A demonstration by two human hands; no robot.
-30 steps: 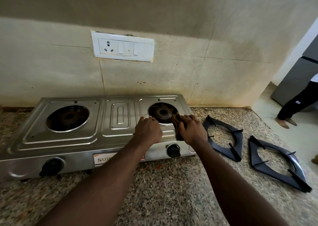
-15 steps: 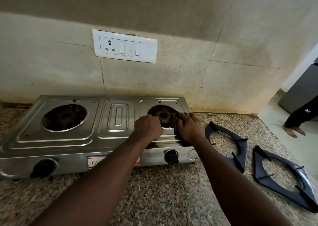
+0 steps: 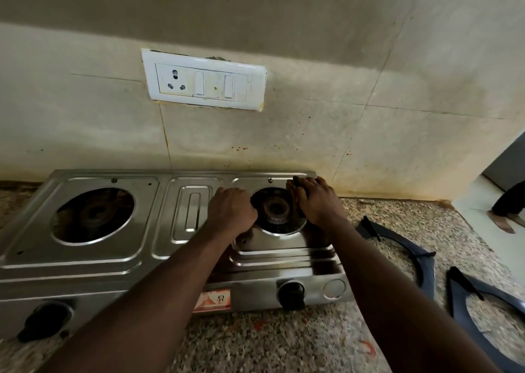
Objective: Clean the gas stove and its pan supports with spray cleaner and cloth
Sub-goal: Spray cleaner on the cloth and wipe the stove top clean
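Now my left hand (image 3: 231,212) rests curled into a fist on the steel gas stove (image 3: 93,262), just left of the right burner (image 3: 276,208). My right hand (image 3: 318,202) lies flat, fingers pressing a dark cloth (image 3: 298,183) onto the stove's back right corner. Both pan supports (image 3: 420,262) lie on the granite surface (image 3: 278,341), right of the stove.

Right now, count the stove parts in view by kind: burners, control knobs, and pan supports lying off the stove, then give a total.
Burners: 2, left burner and right burner
Control knobs: 2, left knob and right knob
Pan supports on the counter: 2, near support and far support
Total: 6
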